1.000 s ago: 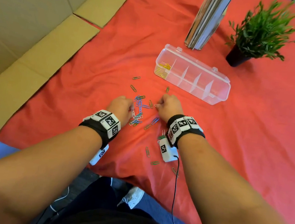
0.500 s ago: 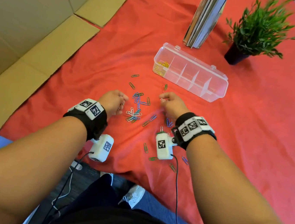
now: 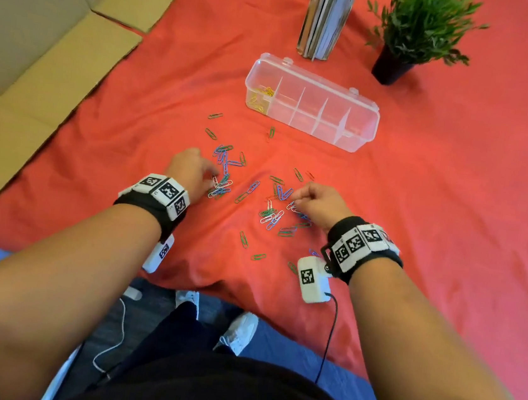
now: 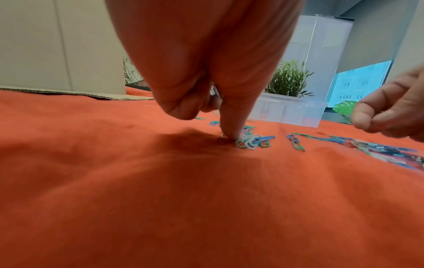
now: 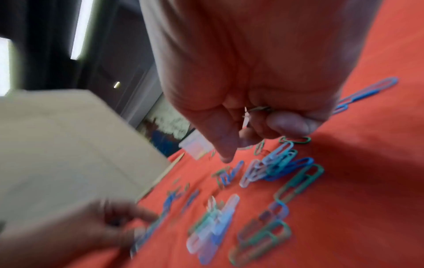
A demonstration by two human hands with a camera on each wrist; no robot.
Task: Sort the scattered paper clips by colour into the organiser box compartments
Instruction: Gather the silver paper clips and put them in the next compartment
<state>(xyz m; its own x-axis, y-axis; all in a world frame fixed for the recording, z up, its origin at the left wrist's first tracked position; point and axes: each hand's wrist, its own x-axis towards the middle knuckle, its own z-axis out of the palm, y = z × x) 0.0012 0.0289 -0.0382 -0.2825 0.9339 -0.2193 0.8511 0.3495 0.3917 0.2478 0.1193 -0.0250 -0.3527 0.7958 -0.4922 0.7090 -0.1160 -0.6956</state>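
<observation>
- Now, fingers first: on the left hand (image 3: 190, 170) one finger points straight down, its tip on the cloth at the edge of a small heap of clips (image 4: 252, 141); the other fingers (image 4: 183, 107) are curled in, with something metallic showing between them, too hidden to name.
- Right hand (image 3: 319, 206): fingers (image 5: 289, 123) curled, a glint of thin wire tucked in the curl, likely a clip, though blur keeps me from saying for certain; the thumb points down just above the cloth.
- Between and around both hands, scattered paper clips (image 3: 272, 217) in blue, green and white, loose and in small bunches.
- Further out, the clear organiser box (image 3: 313, 103) lies open, well apart from the hands; yellow clips (image 3: 261, 99) sit in its leftmost compartment.
- The surface: a rumpled orange-red cloth (image 3: 437, 193) covers the desk, draping over the near edge.
- Flat cardboard (image 3: 50, 70) lies to the left, upright books (image 3: 326, 16) and a potted plant (image 3: 417, 29) at the far side.
- Beyond, a window (image 4: 360, 81) with buildings outside.
</observation>
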